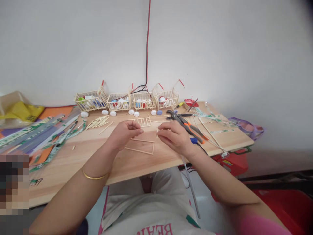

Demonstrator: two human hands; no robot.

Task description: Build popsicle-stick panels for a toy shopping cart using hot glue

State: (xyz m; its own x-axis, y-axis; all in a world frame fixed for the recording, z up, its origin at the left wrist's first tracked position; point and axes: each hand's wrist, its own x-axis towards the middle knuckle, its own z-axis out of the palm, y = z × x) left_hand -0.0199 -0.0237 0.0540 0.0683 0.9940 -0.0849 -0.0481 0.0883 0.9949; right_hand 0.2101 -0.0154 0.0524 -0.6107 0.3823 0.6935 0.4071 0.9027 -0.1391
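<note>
My left hand (124, 132) hovers over the wooden board (102, 156), fingers curled together in a pinch; what it holds is too small to make out. My right hand (174, 136) is also pinched, gripping a short thin wooden stick (157, 131) upright by its fingertips. Between and just below the hands lies a three-sided frame of thin sticks (141, 147) flat on the board. A small ladder-like stick panel (143, 122) lies just beyond the hands.
Several small stick baskets (127, 100) filled with bottle caps line the wall, with loose caps (112, 113) in front. Loose sticks (99, 123) lie left of centre. Pliers with orange handles (187, 124) sit right. Plastic strips (34, 133) cover the left; a red-black cable (147, 45) hangs down the wall.
</note>
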